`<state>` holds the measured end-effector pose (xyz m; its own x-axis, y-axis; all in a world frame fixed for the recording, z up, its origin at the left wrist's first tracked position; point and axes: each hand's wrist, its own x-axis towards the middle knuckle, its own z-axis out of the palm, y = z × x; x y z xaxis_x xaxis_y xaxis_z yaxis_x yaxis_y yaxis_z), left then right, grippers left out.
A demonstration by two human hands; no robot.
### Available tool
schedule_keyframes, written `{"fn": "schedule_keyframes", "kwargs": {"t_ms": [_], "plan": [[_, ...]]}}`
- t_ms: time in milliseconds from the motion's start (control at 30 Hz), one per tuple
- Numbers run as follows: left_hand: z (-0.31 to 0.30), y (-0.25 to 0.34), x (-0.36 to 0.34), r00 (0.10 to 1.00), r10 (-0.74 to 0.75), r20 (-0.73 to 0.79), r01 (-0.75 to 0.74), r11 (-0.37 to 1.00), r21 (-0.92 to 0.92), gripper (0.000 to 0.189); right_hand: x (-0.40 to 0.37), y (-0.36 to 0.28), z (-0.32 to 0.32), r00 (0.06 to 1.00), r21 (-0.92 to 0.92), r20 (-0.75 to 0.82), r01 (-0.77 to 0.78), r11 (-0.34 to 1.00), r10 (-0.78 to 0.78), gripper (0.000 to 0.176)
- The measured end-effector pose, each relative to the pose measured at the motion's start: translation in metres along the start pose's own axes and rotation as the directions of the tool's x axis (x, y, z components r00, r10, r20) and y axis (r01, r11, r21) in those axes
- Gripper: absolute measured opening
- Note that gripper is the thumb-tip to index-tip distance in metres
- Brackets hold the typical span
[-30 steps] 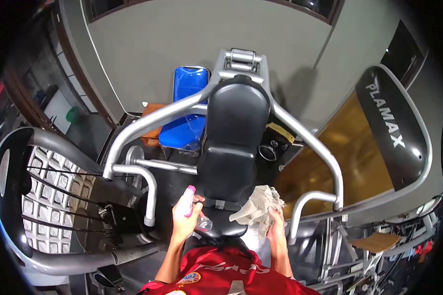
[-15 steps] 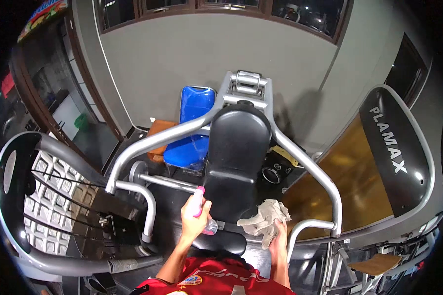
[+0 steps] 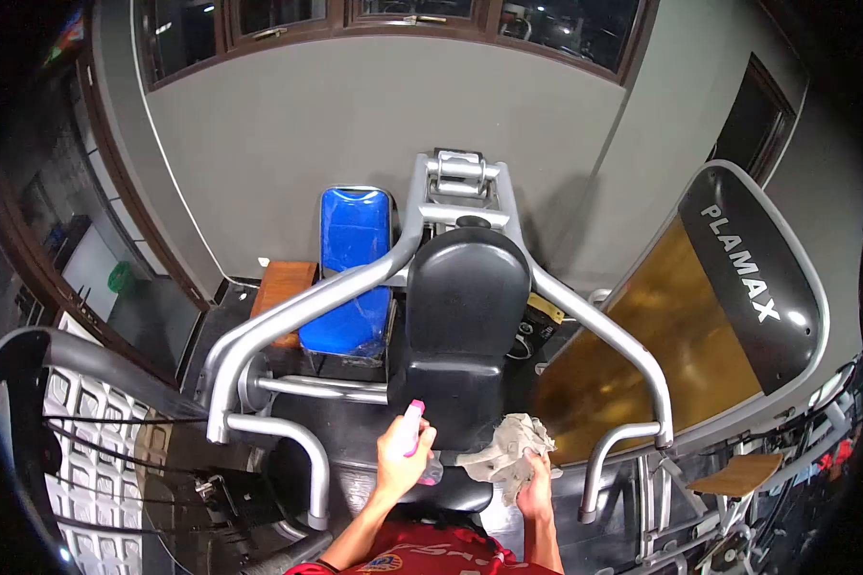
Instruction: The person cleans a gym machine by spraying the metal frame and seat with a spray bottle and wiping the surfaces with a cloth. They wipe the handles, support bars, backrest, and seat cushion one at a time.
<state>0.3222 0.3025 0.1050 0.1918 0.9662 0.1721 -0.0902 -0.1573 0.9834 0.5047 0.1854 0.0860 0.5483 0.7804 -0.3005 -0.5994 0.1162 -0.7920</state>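
At lower centre, a pink-and-white spray bottle (image 3: 412,427) is gripped by the left hand (image 3: 402,470), a crumpled cloth (image 3: 510,448) by the right hand (image 3: 536,491) — both held below the black backrest (image 3: 467,297), its long axis running up-frame, the left hand seemingly nearer.

A gym, shown by a padded exercise machine (image 3: 467,292), a PLAMAX panel (image 3: 686,316) and, seemingly, more equipment (image 3: 735,474) rightward.

Got a spray bottle (image 3: 411,433) in left hand (image 3: 399,470), rag (image 3: 511,448) in right hand (image 3: 537,492), backrest (image 3: 467,297) straight ahead, chair (image 3: 355,230) behind it to the left, panel (image 3: 700,316) off right.
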Motion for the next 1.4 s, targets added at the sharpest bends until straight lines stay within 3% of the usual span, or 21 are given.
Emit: {"fn": "schedule_keyframes", "kwargs": {"t_ms": [133,300,467,733,967,1033,1067,1100,1133,1167,1200,1233,1267,1300,1333,1367,1400], "plan": [[-0.011,-0.006,0.003,0.999,-0.028,0.016,0.029,0.996,-0.089,0.01,-0.006,0.013,0.015,0.999,0.026,-0.045,0.005,1.0,-0.004,0.048],[-0.029,-0.011,0.014,0.996,0.019,0.09,-0.012,0.997,-0.081,0.01,-0.01,0.032,0.026,0.994,-0.065,-0.107,0.027,0.997,-0.034,0.046],[-0.04,-0.016,0.026,0.987,0.029,0.159,-0.017,0.997,-0.075,0.009,-0.021,0.041,0.036,0.988,-0.012,-0.152,0.016,1.0,-0.018,0.042],[-0.04,-0.02,0.036,0.993,0.019,0.12,0.0,0.988,-0.152,0.009,-0.015,0.043,0.048,0.985,0.002,-0.169,0.036,0.999,-0.035,0.039],[-0.027,-0.013,0.057,0.995,0.035,0.097,-0.023,0.992,-0.124,0.009,0.02,0.023,0.055,0.974,-0.126,-0.107,0.188,0.974,-0.202,0.036],[-0.024,-0.009,0.064,0.994,0.041,0.102,-0.029,0.993,-0.116,0.009,0.047,0.022,0.057,0.908,-0.196,-0.206,0.328,0.924,-0.366,0.036],[-0.024,-0.007,0.066,0.993,0.033,0.117,-0.02,0.994,-0.111,0.01,0.056,0.012,0.073,0.914,-0.168,-0.147,0.353,0.921,-0.377,0.051],[-0.025,-0.006,0.067,0.993,0.032,0.11,-0.021,0.995,-0.098,0.01,0.079,0.019,0.061,0.903,-0.18,-0.152,0.375,0.909,-0.402,0.052],[-0.026,-0.005,0.068,0.991,0.023,0.133,-0.016,0.998,-0.055,0.011,0.104,0.02,0.059,0.835,-0.32,-0.18,0.451,0.833,-0.521,0.046],[-0.027,-0.005,0.069,0.988,0.015,0.156,-0.014,1.0,-0.012,0.012,0.124,0.002,0.08,0.702,-0.468,0.0,0.629,0.621,-0.712,0.047],[-0.028,-0.007,0.069,0.987,0.007,0.157,-0.008,1.0,0.008,0.013,0.139,-0.009,0.095,0.67,-0.509,0.011,0.643,0.572,-0.743,0.042],[-0.028,-0.007,0.07,0.989,0.003,0.15,-0.007,1.0,0.024,0.013,0.182,-0.002,0.086,0.577,-0.534,0.067,0.71,0.46,-0.814,0.041],[-0.028,-0.006,0.071,0.989,-0.012,0.147,0.004,0.999,0.051,0.012,0.202,-0.024,0.111,0.509,-0.538,0.234,0.777,0.325,-0.828,0.044],[-0.028,-0.004,0.072,0.99,-0.025,0.141,0.015,0.997,0.076,0.012,0.22,-0.044,0.133,0.439,-0.663,0.446,0.748,0.043,-0.78,0.051],[-0.026,-0.003,0.072,0.992,-0.047,0.115,0.036,0.995,0.093,0.012,0.237,-0.054,0.155,0.407,-0.673,0.603,0.722,-0.162,-0.686,0.054],[-0.025,-0.002,0.072,0.994,-0.046,0.103,0.035,0.994,0.104,0.012,0.244,-0.059,0.178,0.319,-0.672,0.652,0.664,-0.329,-0.687,0.054],[-0.024,-0.001,0.073,0.994,-0.073,0.084,0.064,0.992,0.111,0.011,0.245,-0.062,0.195,0.324,-0.636,0.702,0.686,-0.353,-0.635,0.048]]}}
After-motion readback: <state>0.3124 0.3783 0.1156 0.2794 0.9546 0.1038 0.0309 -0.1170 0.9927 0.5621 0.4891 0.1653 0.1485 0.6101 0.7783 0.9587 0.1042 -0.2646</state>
